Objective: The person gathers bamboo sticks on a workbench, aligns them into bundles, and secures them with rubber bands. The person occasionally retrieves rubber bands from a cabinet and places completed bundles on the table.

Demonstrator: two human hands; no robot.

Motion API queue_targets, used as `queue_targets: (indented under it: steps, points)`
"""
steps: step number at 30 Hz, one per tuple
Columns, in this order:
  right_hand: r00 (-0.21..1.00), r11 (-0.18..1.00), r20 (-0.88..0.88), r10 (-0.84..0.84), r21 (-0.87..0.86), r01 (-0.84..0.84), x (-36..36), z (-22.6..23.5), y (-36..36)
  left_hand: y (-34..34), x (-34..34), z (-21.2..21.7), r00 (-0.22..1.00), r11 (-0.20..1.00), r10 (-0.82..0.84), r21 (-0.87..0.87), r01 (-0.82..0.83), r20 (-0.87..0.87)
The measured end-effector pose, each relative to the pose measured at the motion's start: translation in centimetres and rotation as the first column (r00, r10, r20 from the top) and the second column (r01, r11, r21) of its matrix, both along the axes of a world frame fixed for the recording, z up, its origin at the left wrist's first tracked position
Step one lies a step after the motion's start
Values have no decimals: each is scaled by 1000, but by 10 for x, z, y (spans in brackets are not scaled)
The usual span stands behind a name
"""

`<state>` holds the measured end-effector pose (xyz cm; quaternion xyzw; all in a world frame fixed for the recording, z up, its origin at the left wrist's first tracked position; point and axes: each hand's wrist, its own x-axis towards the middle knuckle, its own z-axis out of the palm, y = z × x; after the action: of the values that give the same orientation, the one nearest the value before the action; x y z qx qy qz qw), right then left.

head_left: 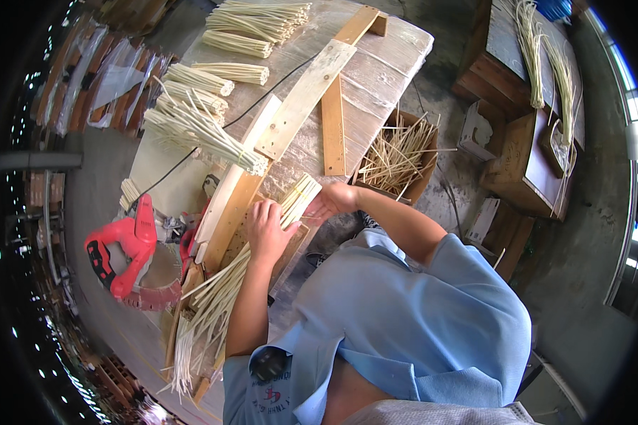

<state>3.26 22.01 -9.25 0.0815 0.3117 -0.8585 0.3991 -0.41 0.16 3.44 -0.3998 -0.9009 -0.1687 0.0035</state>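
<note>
A long bundle of pale rattan-like sticks [299,198] lies along the wooden jig, its evened end tied with a thin band. My left hand [265,230] is wrapped round it just behind that end. Beside the cut tips, my right hand [333,200] is spread with the palm toward the bundle; whether it touches the tips I cannot tell. The loose, uneven tails [207,312] of the sticks fan out below my left forearm. Another tied bundle [213,134] rests across the wooden fence [237,173] of the jig.
A red power saw [131,244] with a toothed round blade stands left of the jig. More stick bundles [255,25] are stacked at the table's far side. A black cord crosses the table. A carton of loose offcuts [400,156] sits right of the table; wooden boxes [528,163] stand beyond.
</note>
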Motion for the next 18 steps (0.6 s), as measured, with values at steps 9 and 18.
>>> queue_targets:
  steps: [9,18]
  points:
    - [659,913,-644,388,367,-178,56,87,-13,-13,5,-26,997,994,47,98,-53,58]
    - [60,750,-991,119,130,648,23,125,-94,-25,-14,-44,990,966,-65,258,31,124]
